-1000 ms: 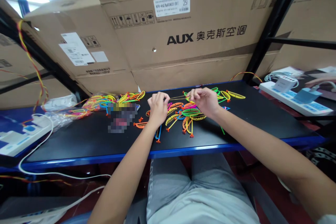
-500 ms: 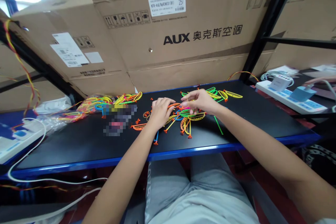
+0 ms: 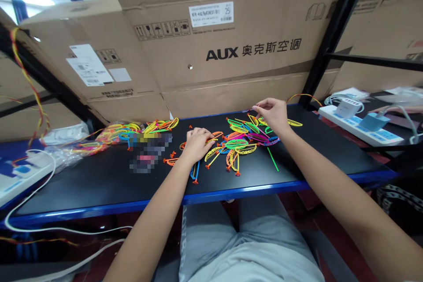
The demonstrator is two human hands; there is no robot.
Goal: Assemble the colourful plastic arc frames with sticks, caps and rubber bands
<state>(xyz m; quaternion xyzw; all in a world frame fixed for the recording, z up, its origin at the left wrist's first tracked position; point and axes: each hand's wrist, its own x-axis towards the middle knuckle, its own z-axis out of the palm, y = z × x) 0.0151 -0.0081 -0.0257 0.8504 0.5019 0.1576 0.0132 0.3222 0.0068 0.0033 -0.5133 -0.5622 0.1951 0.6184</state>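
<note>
Black bench [image 3: 99,180] bears toy bows [image 3: 236,144] between left hand [image 3: 197,144], loosely curled, and right hand [image 3: 276,113], narrowly pinched; holdings unclear. Likely mid-pick; separating bows wants gentle fingertips.

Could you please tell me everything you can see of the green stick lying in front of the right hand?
The green stick is thin, straight and bright, seemingly plastic. It lies flat on the black tabletop, at the right of the colourful toy bows, slanting so its near end points rightward to the front edge. That end shows no orange cup. Neither hand touches it; whether its far end touches a bow is unclear.
</note>
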